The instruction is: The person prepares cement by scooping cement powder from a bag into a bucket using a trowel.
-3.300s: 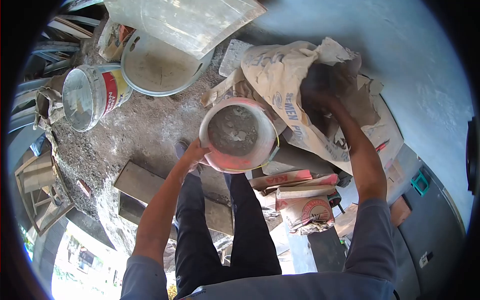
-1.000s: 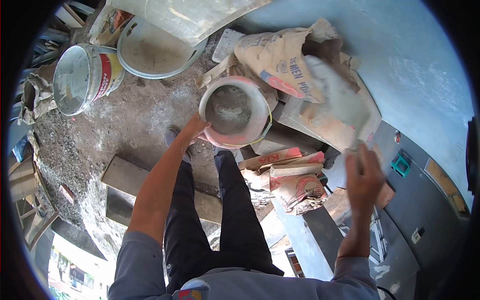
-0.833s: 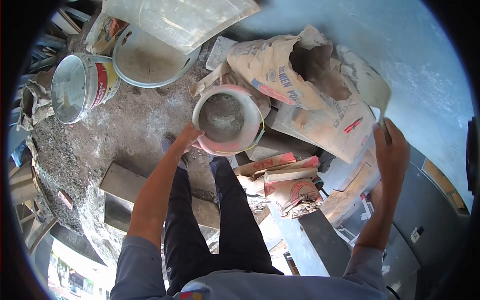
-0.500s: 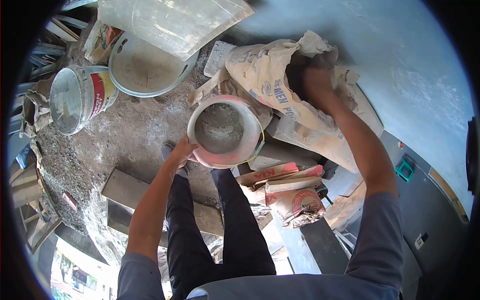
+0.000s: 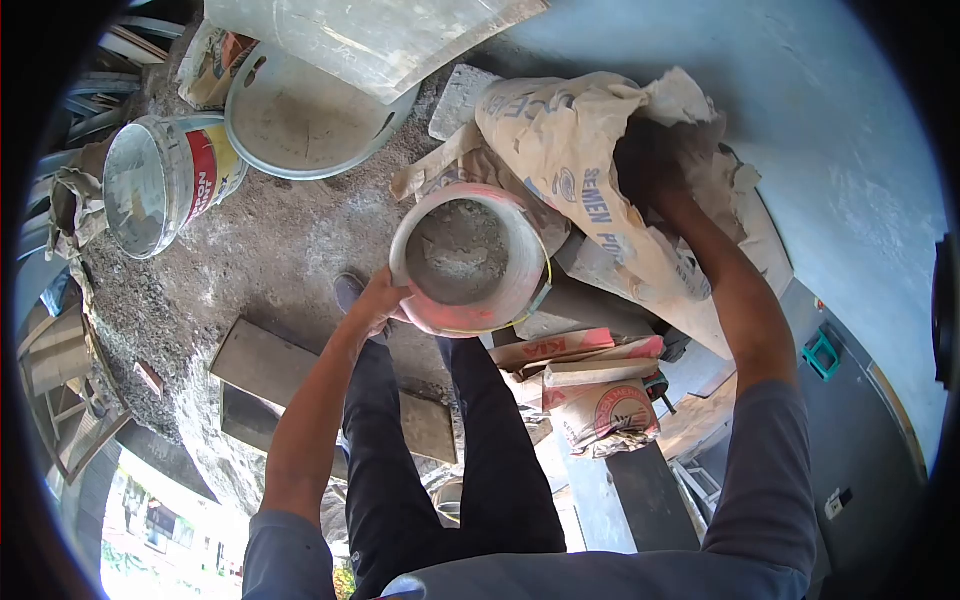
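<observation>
My left hand point(image 5: 384, 301) grips the near left rim of a pale, red-stained bucket point(image 5: 440, 314), its fingers closed on the edge. Grey powder point(image 5: 462, 252) covers the bucket's bottom, and a thin wire handle hangs along its right side. A torn brown paper cement bag point(image 5: 560, 160) lies on its side to the right, its ragged mouth facing me. Into that dark opening reaches my right hand point(image 5: 668, 190); its fingers are hidden in shadow, so what they hold cannot be seen.
A paint bucket point(image 5: 201, 180) and a wide, shallow basin point(image 5: 300, 165) stand at the far left, under a large sheet point(image 5: 370, 40). Folded paper bags point(image 5: 600, 410) lie near my right leg. Boards point(image 5: 258, 368) are by my left leg. A blue wall point(image 5: 830, 130) rises at right.
My right hand has gone deeper into the cement bag's mouth. The whole view has shifted a little, and my left hand keeps its hold on the bucket.
</observation>
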The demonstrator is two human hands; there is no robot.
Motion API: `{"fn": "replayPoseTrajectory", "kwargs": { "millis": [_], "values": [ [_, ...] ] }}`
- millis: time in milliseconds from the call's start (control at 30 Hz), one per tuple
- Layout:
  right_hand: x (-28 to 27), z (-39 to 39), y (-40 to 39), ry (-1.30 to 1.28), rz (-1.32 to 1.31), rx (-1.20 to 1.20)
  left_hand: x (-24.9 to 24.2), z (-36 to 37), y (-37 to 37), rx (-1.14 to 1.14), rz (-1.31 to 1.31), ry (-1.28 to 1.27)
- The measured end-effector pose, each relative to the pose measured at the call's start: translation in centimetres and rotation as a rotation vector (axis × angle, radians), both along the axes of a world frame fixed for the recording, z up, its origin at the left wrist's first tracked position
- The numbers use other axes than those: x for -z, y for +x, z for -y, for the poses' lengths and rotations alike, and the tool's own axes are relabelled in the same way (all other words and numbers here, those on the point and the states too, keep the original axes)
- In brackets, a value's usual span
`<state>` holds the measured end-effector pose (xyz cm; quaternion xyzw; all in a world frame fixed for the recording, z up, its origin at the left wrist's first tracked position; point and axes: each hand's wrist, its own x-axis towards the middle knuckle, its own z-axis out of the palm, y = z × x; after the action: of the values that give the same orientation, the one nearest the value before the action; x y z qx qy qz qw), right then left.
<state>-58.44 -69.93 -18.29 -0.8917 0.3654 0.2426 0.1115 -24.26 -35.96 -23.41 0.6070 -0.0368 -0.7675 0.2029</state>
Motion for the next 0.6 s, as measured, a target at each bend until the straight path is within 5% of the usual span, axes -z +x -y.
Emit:
{"fn": "replayPoseTrajectory", "kwargs": {
  "millis": [600],
  "values": [
    [4.8, -2.3, -4.6, 0.295, 0.395, 0.269, 0.3, -0.7, -0.1, -0.006, -0.011, -0.028]
  ]
}}
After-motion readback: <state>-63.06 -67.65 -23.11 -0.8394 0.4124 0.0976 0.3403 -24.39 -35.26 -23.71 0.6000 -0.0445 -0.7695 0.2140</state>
